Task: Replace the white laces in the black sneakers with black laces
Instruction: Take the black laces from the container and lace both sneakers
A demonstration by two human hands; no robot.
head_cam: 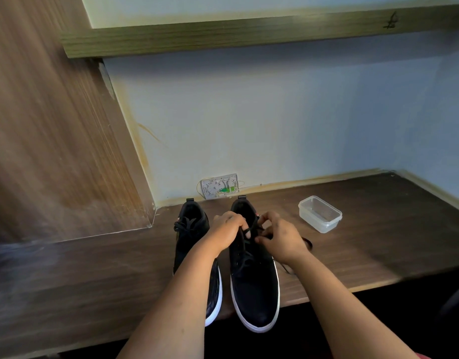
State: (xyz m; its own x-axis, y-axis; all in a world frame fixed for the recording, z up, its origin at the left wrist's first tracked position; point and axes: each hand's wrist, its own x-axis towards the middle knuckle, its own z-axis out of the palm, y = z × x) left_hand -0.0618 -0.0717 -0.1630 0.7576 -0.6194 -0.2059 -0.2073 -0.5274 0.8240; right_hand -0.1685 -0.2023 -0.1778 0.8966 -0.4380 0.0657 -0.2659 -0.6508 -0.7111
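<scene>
Both grips, left hand (227,230) and right hand (280,238), pinch the thin black lace (246,233) on the right black canvas sneaker (251,275); tying the bow likely comes next.

Sneakers (223,257) side by side; container (320,214) right, seemingly empty.

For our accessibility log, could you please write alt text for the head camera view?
Two hands, left and right, grip a black lace at the top of the right-hand black sneaker on a dark wooden desk. The other sneaker, already laced black, stands beside it. An empty clear plastic container sits to the right.
</scene>
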